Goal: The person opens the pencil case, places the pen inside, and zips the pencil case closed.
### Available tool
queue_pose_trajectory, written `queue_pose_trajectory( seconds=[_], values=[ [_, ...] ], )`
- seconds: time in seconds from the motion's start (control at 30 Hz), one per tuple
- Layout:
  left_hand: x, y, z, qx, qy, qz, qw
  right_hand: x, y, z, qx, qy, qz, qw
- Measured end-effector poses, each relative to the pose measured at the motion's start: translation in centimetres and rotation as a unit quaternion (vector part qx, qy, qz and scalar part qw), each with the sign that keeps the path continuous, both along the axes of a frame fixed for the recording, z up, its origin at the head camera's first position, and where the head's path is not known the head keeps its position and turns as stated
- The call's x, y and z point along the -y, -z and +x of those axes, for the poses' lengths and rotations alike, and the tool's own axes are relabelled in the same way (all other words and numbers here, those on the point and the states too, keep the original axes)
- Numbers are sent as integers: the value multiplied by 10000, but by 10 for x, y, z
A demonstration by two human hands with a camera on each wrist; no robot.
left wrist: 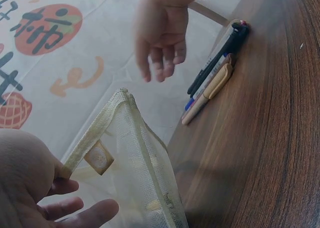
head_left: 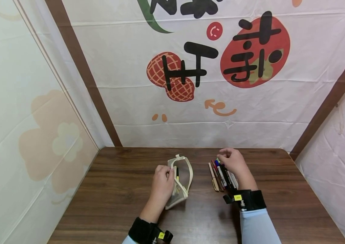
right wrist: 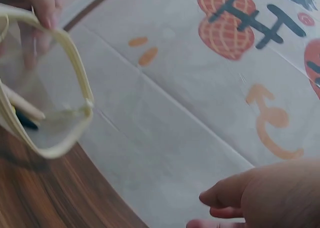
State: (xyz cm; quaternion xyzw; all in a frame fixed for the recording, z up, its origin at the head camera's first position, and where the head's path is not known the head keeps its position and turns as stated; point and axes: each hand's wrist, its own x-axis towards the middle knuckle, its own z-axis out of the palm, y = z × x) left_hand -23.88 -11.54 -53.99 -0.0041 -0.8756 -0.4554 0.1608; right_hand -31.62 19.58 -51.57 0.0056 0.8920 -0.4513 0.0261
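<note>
My left hand [head_left: 163,181] pinches the pale rim of a see-through mesh pencil pouch [left wrist: 135,173], whose zip mouth gapes toward the right. Inside the pouch lie a pale pen [right wrist: 22,104] and a dark-tipped one with some yellow. To the right, several pens lie side by side on the table, among them a tan pen [head_left: 213,177] at the left of the row and a white pen with a blue end [head_left: 221,174]. Over the far ends of these pens hovers my right hand [head_left: 234,164], its fingers loosely bent with nothing between them.
Both hands work over a brown wood-grain table [head_left: 99,203]. Behind its far edge hangs a white printed cloth [head_left: 148,135], and another cloth with a flower print [head_left: 67,142] closes off the left side. Black bands [head_left: 251,200] circle both wrists.
</note>
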Motion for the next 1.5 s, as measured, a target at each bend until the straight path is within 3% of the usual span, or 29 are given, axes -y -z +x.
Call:
queue_pose_trajectory(
  seconds=[0.17,0.4,0.7,1.2,1.5],
  values=[
    [-1,-1,2,69,-7,4,10000,-15,4,0,140,227,623,9977],
    [-2,0,3,60,-39,8,10000,-28,9,1,532,331,1089,9921],
    [-1,-1,3,48,-30,27,10000,-40,12,5,826,162,2091,9743],
    [0,-1,2,-44,-12,10,10000,-45,19,4,1139,139,1861,9758],
    [0,0,2,-50,-50,4,10000,-46,21,6,1113,274,1909,9749]
  ],
)
